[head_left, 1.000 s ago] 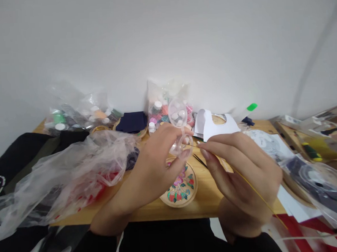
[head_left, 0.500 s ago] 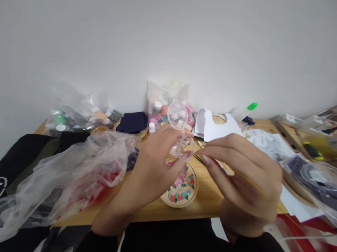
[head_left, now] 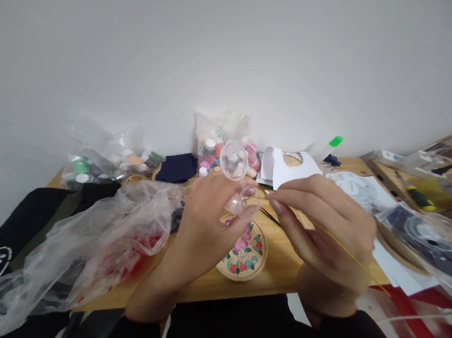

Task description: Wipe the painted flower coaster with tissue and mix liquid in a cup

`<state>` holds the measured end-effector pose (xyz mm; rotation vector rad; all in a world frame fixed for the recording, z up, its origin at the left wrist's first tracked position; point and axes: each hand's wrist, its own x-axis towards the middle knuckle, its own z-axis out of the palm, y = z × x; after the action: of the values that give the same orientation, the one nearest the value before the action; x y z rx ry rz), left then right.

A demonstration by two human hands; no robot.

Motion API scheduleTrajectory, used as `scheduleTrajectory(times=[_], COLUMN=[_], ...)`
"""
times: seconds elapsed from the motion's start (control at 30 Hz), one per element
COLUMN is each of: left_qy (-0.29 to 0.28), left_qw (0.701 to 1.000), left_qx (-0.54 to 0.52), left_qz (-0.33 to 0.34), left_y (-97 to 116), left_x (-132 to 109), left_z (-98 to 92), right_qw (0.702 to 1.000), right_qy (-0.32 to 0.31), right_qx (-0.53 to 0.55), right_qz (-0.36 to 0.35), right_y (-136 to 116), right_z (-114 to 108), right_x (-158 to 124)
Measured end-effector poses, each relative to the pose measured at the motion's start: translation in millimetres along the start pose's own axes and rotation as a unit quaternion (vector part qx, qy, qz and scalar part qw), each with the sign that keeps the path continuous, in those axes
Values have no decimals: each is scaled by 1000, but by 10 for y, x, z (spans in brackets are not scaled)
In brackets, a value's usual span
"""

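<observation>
My left hand (head_left: 208,223) grips a small clear plastic cup (head_left: 236,204) between thumb and fingers, its round hinged lid (head_left: 233,160) flipped up. What lies inside the cup is too small to make out. Beside the cup's mouth, my right hand (head_left: 325,234) pinches a thin needle-like piece (head_left: 264,198) whose tip reaches into the cup. A yellow thread (head_left: 345,247) trails from the right hand toward the lower right. Under the hands, on the wooden table (head_left: 282,272), lies an embroidery hoop (head_left: 243,279) with a colourful flower and leaf design, partly covered by the left hand.
Bags of small bottles (head_left: 81,170) and coloured craft supplies (head_left: 209,152) stand along the wall. Crumpled clear plastic (head_left: 99,233) covers the left side. White paper (head_left: 297,174), dark thin sticks (head_left: 270,217) and a bagged dark kit (head_left: 430,248) lie toward the right.
The thin piece in my right hand now reaches into the cup, and the yellow thread shows behind that hand. My left hand keeps its grip on the cup.
</observation>
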<state>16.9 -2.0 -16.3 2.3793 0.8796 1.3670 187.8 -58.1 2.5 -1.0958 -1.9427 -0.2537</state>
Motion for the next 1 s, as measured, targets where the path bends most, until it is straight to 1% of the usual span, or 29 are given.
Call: scheduleTrajectory(times=[0.07,0.1,0.2,0.23,0.27,0.37,0.4,0.5,0.63,0.73,0.77,0.9,0.93,1.0], left_qy=[6,5,0,1,1,-7,-11,-18,-24,-31,-34,-48,-48,-44], left_qw=[1000,1000,1000,1000,1000,1000,1000,999,999,998,997,996,996,996], left_qx=[6,6,-3,-5,-5,-12,-17,-26,-31,-58,-67,-76,-77,-81], left_qz=[13,17,10,7,5,0,-1,-5,-2,-7,-11,-21,-22,-20], left_y=[-9,-13,-20,-20,-20,-19,-18,-21,-39,-48,-49,-52,-53,-54], left_x=[-6,-10,-22,-25,-27,-27,-26,-26,-28,-33,-34,-36,-35,-32], left_z=[5,7,10,11,12,11,11,13,20,20,18,11,12,19], right_qw=[999,998,1000,1000,1000,999,999,1000,999,999,999,996,996,998], right_qy=[-40,-44,3,8,2,-45,-42,-5,-37,-11,-12,-73,-72,-49], right_qx=[26,38,20,9,4,22,27,8,16,22,19,16,16,14], right_qz=[-7,-9,-4,-3,-5,-9,-10,-3,-19,-24,-25,-42,-40,-34], right_y=[-8,-11,-14,-13,-12,-13,-14,-15,-15,-22,-24,-27,-25,-19], right_z=[-18,-23,-23,-22,-22,-31,-34,-41,-51,-54,-54,-52,-49,-38], right_x=[-7,-10,-16,-17,-18,-26,-30,-42,-41,-33,-30,-21,-20,-21])
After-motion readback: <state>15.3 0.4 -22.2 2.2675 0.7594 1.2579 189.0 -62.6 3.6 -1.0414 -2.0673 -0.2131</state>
